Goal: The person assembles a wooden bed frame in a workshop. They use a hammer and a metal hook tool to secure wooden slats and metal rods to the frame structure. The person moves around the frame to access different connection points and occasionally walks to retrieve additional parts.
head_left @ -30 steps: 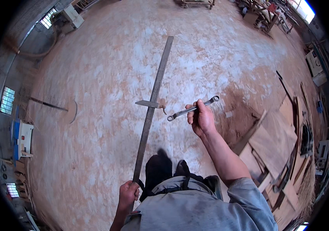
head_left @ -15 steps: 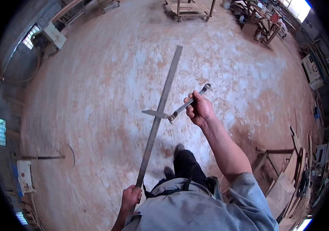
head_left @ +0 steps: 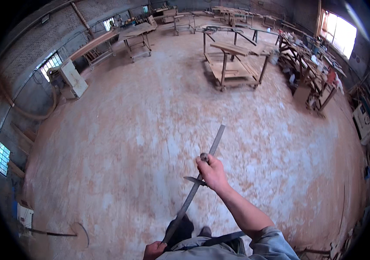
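In my left hand (head_left: 153, 250), low in the head view, is the near end of a long flat metal bar (head_left: 187, 201). It slants away from me over the floor. My right hand (head_left: 214, 174) is closed around a ring wrench (head_left: 204, 157), whose ring end sticks up above the thumb. That hand overlaps the bar's far half; whether it touches the bar is unclear. Below the fingers a short, pointed metal piece (head_left: 192, 179) lies across the bar. I cannot tell whether it is fixed there. The wrench's other end is hidden.
A wheeled wooden cart (head_left: 232, 71) stands ahead. A cluttered bench (head_left: 304, 65) runs along the right. A white machine cabinet (head_left: 74, 79) and a wheeled table (head_left: 137, 32) stand at the left. Dusty floor (head_left: 120, 143) surrounds me, and my shoes show below.
The view has tilted up, showing more of the workshop. My right hand has come to overlap the bar, and the wrench has turned more upright. My left hand still grips the bar.
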The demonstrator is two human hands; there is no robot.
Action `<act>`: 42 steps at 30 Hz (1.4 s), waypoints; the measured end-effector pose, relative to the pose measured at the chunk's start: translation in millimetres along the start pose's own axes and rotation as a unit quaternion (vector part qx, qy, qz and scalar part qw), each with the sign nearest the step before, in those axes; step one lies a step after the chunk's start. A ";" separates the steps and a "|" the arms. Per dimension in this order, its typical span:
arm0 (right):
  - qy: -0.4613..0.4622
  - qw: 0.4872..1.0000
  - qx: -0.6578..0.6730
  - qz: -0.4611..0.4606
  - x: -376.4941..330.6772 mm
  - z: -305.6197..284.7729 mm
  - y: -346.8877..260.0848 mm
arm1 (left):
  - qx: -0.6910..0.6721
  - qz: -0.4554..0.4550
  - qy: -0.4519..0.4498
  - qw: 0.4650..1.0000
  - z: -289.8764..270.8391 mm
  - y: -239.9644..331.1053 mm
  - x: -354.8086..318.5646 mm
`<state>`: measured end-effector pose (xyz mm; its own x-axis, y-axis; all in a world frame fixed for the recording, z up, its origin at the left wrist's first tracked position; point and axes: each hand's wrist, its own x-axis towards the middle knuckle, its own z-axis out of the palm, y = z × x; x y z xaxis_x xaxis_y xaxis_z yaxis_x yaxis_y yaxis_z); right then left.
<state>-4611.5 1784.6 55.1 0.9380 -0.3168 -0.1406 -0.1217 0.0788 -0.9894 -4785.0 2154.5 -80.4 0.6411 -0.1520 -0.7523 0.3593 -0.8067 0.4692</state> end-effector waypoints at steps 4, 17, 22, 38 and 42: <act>-0.066 0.980 -0.156 -0.102 134.9 -4.9 -11.0 | -0.007 0.044 0.019 0.999 -77.2 71.7 108.7; -0.196 0.790 -0.446 -0.372 536.6 21.3 -2.5 | -0.250 0.017 -0.008 0.968 -367.4 401.1 402.8; -0.166 0.801 -0.391 -0.422 740.5 24.1 -17.6 | -0.181 -0.046 -0.040 0.982 -455.8 518.6 537.5; -0.214 0.764 -0.539 -0.285 1357.2 36.4 -106.0 | 0.134 0.149 -0.018 0.980 -773.0 813.8 936.0; -0.229 0.749 -0.575 -0.236 1482.3 27.8 -121.7 | 0.229 0.067 -0.084 0.967 -893.4 946.6 1016.0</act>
<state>-3197.3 1331.7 -31.9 0.9455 0.3257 -0.0002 0.3063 -0.8895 -0.3391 -3187.7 1746.7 12.7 0.5277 -0.3331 -0.7814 -0.0832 -0.9357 0.3427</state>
